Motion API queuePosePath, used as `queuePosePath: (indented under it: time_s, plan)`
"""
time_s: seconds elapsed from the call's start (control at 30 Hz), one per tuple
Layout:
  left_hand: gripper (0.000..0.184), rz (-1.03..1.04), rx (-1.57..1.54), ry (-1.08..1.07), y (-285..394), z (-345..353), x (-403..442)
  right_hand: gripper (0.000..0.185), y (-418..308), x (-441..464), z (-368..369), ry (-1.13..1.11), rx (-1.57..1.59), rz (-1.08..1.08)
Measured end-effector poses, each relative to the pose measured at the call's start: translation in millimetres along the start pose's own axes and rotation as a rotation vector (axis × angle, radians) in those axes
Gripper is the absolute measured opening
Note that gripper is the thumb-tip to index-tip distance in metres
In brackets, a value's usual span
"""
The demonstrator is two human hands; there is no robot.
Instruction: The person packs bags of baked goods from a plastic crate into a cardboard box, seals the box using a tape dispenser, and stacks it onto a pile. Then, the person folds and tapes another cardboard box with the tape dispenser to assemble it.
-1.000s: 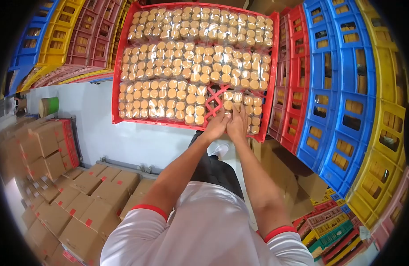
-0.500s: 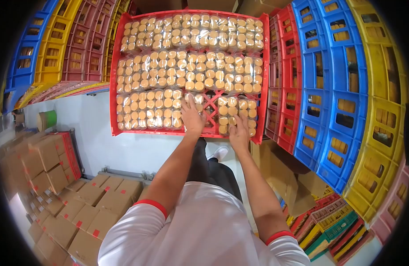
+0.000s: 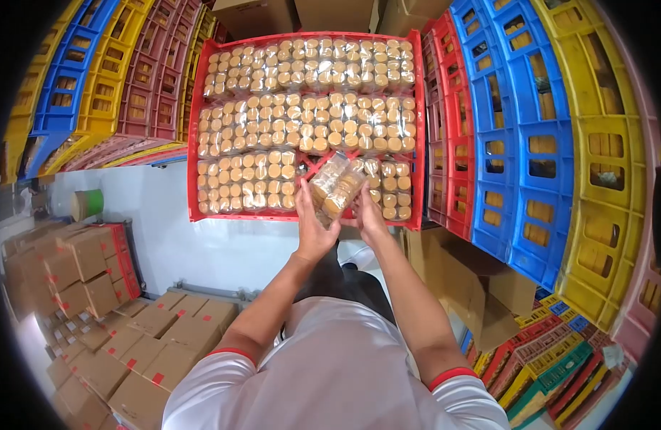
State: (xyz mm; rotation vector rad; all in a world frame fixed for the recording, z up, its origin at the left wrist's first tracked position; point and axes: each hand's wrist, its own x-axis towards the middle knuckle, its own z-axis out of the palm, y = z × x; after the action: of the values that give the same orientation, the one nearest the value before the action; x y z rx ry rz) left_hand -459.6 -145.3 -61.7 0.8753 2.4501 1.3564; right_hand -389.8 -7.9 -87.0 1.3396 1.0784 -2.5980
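Observation:
Between my two hands is a clear plastic pack of round tan biscuits (image 3: 335, 188), tilted above the front row of the crate. My left hand (image 3: 314, 223) grips its left side, and my right hand (image 3: 370, 213) grips its right side. Below lies a red plastic crate (image 3: 196, 172) filled with rows of similar clear-wrapped packs (image 3: 248, 180), their round ends facing up. Beside the held pack, a bit of the crate's red lattice floor shows through a gap in the front row.
Tall stacks of blue crates (image 3: 520, 136) and yellow crates (image 3: 606, 165) rise on the right, with more coloured crates (image 3: 94, 79) on the left. Cardboard boxes (image 3: 155, 322) are piled at lower left. An open cardboard box (image 3: 466, 279) stands below the crate's right corner.
A biscuit pack has come up out of the front row and now tilts between both hands. My right hand has moved left, off the packs at the right. The view has shifted slightly.

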Motion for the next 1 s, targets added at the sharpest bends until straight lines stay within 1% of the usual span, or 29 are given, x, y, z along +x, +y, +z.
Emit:
queuePosePath:
  time_s: [0.03, 0.1, 0.13, 0.2, 0.23, 0.27, 0.33, 0.37, 0.4, 0.47, 0.5, 0.53, 0.57, 0.6, 0.67, 0.7, 0.73, 0.8, 0.83, 0.87, 0.9, 0.93, 0.97, 1.0]
  plan:
    - [0.119, 0.002, -0.002, 0.005, 4, 1, -2, 0.083, -3, -7, -1, -0.002, -0.004, -0.004]
    - [0.117, 0.104, 0.041, -0.010, 11, -1, -8, 0.081, -7, -21, -2, -0.060, 0.125, -0.056]
    - [0.117, 0.105, 0.043, -0.006, 14, -3, -9, 0.081, -5, -24, -9, -0.064, 0.123, -0.057]
    - [0.110, 0.450, 0.112, -0.085, 22, -7, -12, 0.082, -2, -31, -26, -0.166, 0.368, -0.162]
    - [0.104, 0.412, 0.189, -0.117, 45, -16, -11, 0.084, -2, -36, -27, -0.068, 0.366, -0.250]
    - [0.104, 0.410, 0.192, -0.108, 65, -20, -3, 0.084, -6, -39, -31, -0.076, 0.360, -0.249]
    - [0.106, 0.033, -0.010, -0.114, 91, -19, 15, 0.084, -6, -49, -50, -0.162, 0.152, -0.126]
    - [0.099, -0.074, 0.002, -0.152, 77, -17, 23, 0.084, -4, -56, -57, -0.207, 0.048, -0.062]
    - [0.093, -0.176, 0.014, -0.187, 54, -14, 34, 0.084, -2, -59, -59, -0.214, 0.045, -0.056]
    - [0.076, -0.483, -0.224, -0.457, 18, -8, 53, 0.083, 0, -65, -60, -0.180, -0.163, -0.042]
    - [0.076, -0.481, -0.221, -0.441, 11, -5, 52, 0.080, -3, -71, -55, -0.142, -0.217, -0.045]
    - [0.071, -0.597, -0.333, -0.499, 9, -2, 52, 0.080, -5, -69, -58, -0.155, -0.223, -0.051]
    - [0.067, -0.714, -0.447, -0.560, 7, 2, 49, 0.082, -6, -68, -63, -0.154, -0.310, 0.014]
    - [0.067, -0.714, -0.445, -0.552, 14, 2, 46, 0.085, -9, -71, -63, -0.150, -0.395, 0.080]
    - [0.062, -0.793, -0.388, -0.567, 27, 5, 37, 0.085, -12, -81, -65, -0.121, -0.412, 0.057]
    - [0.063, -0.785, -0.382, -0.653, 48, -5, 38, 0.086, -15, -87, -64, -0.084, -0.427, 0.032]
    - [0.063, -0.782, -0.381, -0.651, 44, 1, 35, 0.086, -18, -93, -63, -0.086, -0.429, 0.029]
    - [0.070, -0.622, -0.326, -0.653, 18, 23, 27, 0.083, -21, -103, -61, 0.000, -0.348, 0.052]
    - [0.078, -0.487, -0.210, -0.599, 17, 31, 24, 0.083, -21, -104, -65, -0.001, -0.349, 0.050]
    - [0.078, -0.487, -0.209, -0.596, 15, 37, 19, 0.081, -23, -106, -71, -0.071, -0.256, 0.046]
    - [0.080, -0.477, -0.168, -0.567, 35, 32, 18, 0.081, -22, -106, -75, -0.141, -0.162, 0.041]
    - [0.082, -0.465, -0.126, -0.538, 45, 32, 15, 0.081, -15, -100, -79, -0.144, -0.163, 0.039]
    - [0.077, -0.409, -0.138, -0.455, 48, 33, 12, 0.076, -5, -93, -80, -0.134, -0.226, -0.137]
    - [0.077, -0.406, -0.138, -0.456, 54, 30, 9, 0.072, 3, -89, -81, -0.121, -0.286, -0.312]
